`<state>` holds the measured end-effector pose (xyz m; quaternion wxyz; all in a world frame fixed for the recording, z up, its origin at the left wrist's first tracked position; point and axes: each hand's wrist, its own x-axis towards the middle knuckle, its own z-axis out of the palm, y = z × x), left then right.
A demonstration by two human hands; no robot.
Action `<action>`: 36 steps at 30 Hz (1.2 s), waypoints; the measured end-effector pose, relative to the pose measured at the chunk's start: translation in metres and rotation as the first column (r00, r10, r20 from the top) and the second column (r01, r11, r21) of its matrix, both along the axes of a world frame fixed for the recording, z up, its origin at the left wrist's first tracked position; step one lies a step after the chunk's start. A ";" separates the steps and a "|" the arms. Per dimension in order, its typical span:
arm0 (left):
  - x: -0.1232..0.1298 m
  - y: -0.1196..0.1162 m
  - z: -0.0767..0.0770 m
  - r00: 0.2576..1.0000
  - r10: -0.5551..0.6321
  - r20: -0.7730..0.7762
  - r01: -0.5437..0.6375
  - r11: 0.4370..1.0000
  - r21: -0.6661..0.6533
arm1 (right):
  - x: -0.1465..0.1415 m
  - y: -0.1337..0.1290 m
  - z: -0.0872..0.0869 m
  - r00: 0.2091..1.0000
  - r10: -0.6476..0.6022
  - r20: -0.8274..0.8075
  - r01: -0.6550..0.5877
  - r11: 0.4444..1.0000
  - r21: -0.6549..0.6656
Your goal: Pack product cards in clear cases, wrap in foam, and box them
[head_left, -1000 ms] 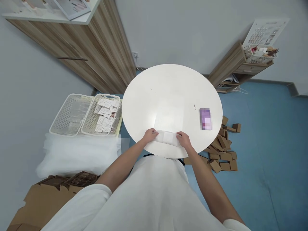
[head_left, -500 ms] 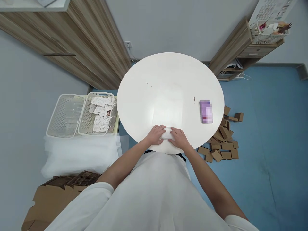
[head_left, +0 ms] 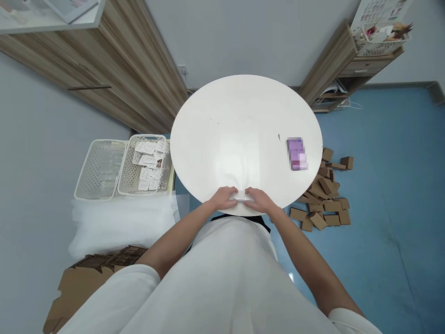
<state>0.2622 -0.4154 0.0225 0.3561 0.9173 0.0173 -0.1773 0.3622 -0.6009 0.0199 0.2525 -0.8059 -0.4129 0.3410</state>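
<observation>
A small, white, translucent wrapped bundle (head_left: 241,196) lies at the near edge of the round white table (head_left: 201,139). My left hand (head_left: 224,198) grips its left end, fingers curled over the top and thumb on the near side. The right end is held the same way by my right hand (head_left: 259,200). What is inside the wrapping cannot be made out. A faint sheet seems to spread on the tabletop just beyond the bundle, hard to tell from the glare. Off to the right on the table rests a purple item (head_left: 296,154), blurred by pixelation.
Left of the table stand a white basket of printed cards (head_left: 127,178) and a second white basket (head_left: 85,169). Below them are a stack of translucent white sheets (head_left: 118,222) and flattened cardboard (head_left: 79,287). Small brown boxes (head_left: 327,185) are piled on the floor at right.
My fingers have curled more tightly around the bundle, which now looks narrower. The sheet's outline beyond it has become fainter. The whole view has shifted slightly.
</observation>
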 end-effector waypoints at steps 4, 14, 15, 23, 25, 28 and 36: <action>0.007 0.007 0.006 0.996 0.090 -0.001 -0.090 0.995 -0.042 | 0.010 0.005 0.002 0.992 -0.112 -0.061 0.115 0.992 0.048; 0.012 0.043 -0.020 0.904 0.406 -0.136 -0.400 0.914 0.064 | 0.036 0.017 -0.021 0.888 -0.448 -0.101 0.448 0.894 -0.026; 0.011 0.045 -0.023 0.890 0.432 -0.147 -0.422 0.901 0.096 | 0.038 0.016 -0.024 0.871 -0.486 -0.070 0.484 0.874 -0.039; 0.003 0.033 -0.021 0.815 0.580 0.017 -0.570 0.795 0.209 | 0.029 0.007 -0.030 0.774 -0.621 0.124 0.611 0.783 0.111; 0.003 0.024 -0.016 0.855 0.486 0.182 -0.518 0.824 0.229 | 0.026 0.007 -0.026 0.818 -0.521 0.245 0.487 0.853 0.189; 0.010 0.012 -0.013 0.960 0.172 0.221 -0.224 0.945 0.237 | 0.026 0.011 -0.022 0.923 -0.170 0.345 0.128 0.982 0.142; 0.023 0.006 -0.017 0.989 -0.018 0.146 -0.014 0.976 0.216 | 0.020 0.025 -0.020 0.941 0.095 0.325 -0.092 0.995 -0.024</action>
